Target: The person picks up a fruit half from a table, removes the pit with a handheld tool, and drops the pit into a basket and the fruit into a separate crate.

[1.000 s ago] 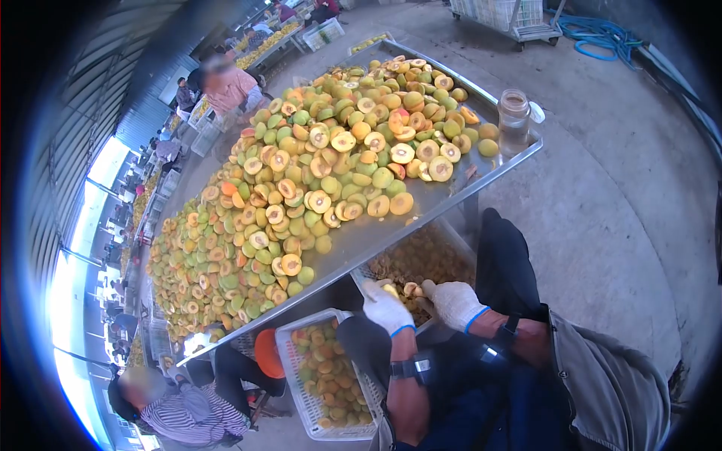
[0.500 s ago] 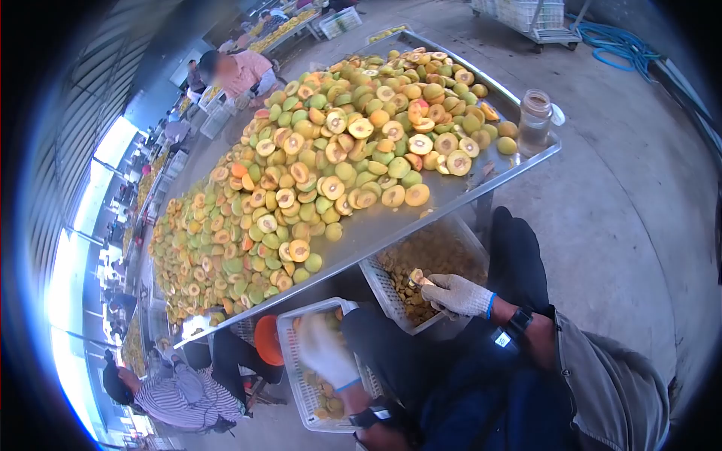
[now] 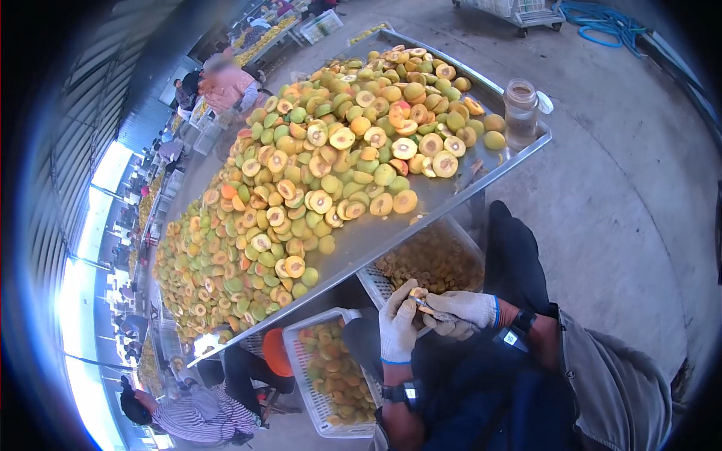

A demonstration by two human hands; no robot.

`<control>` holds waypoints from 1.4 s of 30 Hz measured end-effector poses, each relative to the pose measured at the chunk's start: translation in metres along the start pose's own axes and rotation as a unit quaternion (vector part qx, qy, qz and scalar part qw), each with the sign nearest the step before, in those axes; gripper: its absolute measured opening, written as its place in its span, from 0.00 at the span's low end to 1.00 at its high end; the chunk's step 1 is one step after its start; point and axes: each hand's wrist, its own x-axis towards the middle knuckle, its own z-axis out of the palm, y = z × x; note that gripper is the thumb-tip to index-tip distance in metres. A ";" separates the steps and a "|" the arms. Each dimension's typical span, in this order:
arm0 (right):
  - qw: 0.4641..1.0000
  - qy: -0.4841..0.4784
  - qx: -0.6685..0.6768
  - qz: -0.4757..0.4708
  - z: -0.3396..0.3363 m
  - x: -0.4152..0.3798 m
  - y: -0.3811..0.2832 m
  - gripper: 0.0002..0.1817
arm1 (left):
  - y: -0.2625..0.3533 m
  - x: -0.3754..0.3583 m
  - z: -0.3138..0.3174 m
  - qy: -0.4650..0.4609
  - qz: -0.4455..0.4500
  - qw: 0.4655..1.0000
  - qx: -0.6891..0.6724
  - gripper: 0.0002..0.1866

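Observation:
My left hand [image 3: 398,327], in a pale knitted glove, is closed with its fingertips at a small yellow-orange apricot piece [image 3: 418,292]. My right hand [image 3: 455,310], gloved alike, meets it from the right, its fingers closed around a small tool with a shiny metal part [image 3: 422,304]. The fingers hide most of both. Below and behind the hands stands a white crate [image 3: 374,284] with brownish pits and scraps in it. Left of my knee, another white crate [image 3: 310,410] holds apricot halves [image 3: 338,368].
A metal table [image 3: 342,259] carries a large heap of halved apricots [image 3: 301,188]. A clear jar [image 3: 520,113] stands at its right corner. An orange-red bowl [image 3: 277,352] is beneath the near edge. A person in stripes [image 3: 199,413] sits lower left; another person [image 3: 228,86] is across the table.
My left hand has moved up and right from the crate of apricot halves to meet my right hand. My right hand has shifted slightly downward. The view has turned a little.

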 end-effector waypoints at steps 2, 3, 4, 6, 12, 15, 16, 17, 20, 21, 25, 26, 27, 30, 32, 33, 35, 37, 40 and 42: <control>0.994 -0.062 0.090 -0.004 -0.022 0.012 0.014 0.30 | -0.008 0.006 0.010 0.078 0.040 0.996 0.009 0.26; 0.977 -0.122 0.176 -0.008 -0.032 0.019 0.021 0.31 | -0.012 0.009 0.013 0.077 0.037 0.996 0.012 0.26; 0.976 -0.123 0.178 -0.011 -0.041 0.023 0.025 0.31 | -0.016 0.014 0.015 0.119 0.084 0.985 0.097 0.26; 0.937 -0.196 0.290 0.026 -0.052 0.026 0.025 0.31 | -0.013 0.024 0.019 0.153 0.132 0.962 0.184 0.25; 0.957 0.022 0.286 -0.042 -0.030 0.008 0.007 0.30 | 0.035 0.094 0.017 0.229 0.182 0.873 0.389 0.17; 0.950 -0.051 0.286 -0.112 -0.048 0.011 0.014 0.27 | 0.039 0.164 0.016 0.197 0.215 0.822 0.490 0.18; 0.951 -0.052 0.282 -0.116 -0.050 0.009 0.015 0.27 | 0.034 0.189 0.013 0.199 0.204 0.804 0.521 0.22; 0.946 -0.029 0.295 -0.133 -0.051 0.007 0.015 0.26 | 0.029 0.214 0.009 0.198 0.160 0.778 0.574 0.24; 0.937 0.083 0.296 -0.166 -0.058 0.018 0.018 0.27 | 0.011 0.265 0.004 0.215 0.090 0.724 0.649 0.30; 0.946 0.029 0.271 -0.175 -0.070 0.019 0.025 0.29 | 0.009 0.270 0.011 0.231 0.085 0.719 0.651 0.31; 0.927 -0.012 0.321 -0.195 -0.065 0.014 0.018 0.28 | -0.010 0.279 0.024 0.211 0.095 0.762 0.605 0.31; 0.930 -0.015 0.315 -0.190 -0.065 0.015 0.018 0.28 | -0.007 0.274 0.028 0.186 0.080 0.779 0.594 0.30; 0.930 -0.002 0.314 -0.189 -0.064 0.016 0.019 0.28 | -0.005 0.269 0.030 0.157 0.066 0.795 0.582 0.29; 0.948 0.042 0.241 -0.202 -0.058 0.007 0.015 0.26 | 0.005 0.250 0.022 0.165 0.139 0.848 0.484 0.24; 0.958 0.076 0.175 -0.213 -0.051 0.002 0.011 0.25 | 0.025 0.218 0.023 0.154 0.128 0.935 0.293 0.22; 0.960 0.131 0.089 -0.230 -0.046 0.002 0.008 0.23 | 0.034 0.198 0.024 0.140 0.108 0.980 0.090 0.21; 0.959 0.166 -0.002 -0.231 -0.040 -0.006 0.003 0.18 | 0.035 0.159 0.014 0.088 0.080 0.988 -0.098 0.22; 0.950 0.189 -0.078 -0.237 -0.031 -0.006 -0.003 0.16 | 0.026 0.124 0.006 0.058 0.053 0.987 -0.140 0.23; 0.926 0.220 -0.192 -0.240 -0.018 -0.005 -0.005 0.15 | 0.007 0.087 0.005 0.052 0.009 0.963 -0.265 0.23; 0.903 0.235 -0.268 -0.239 -0.009 -0.004 -0.010 0.15 | 0.008 0.064 0.017 0.085 -0.011 0.920 -0.382 0.26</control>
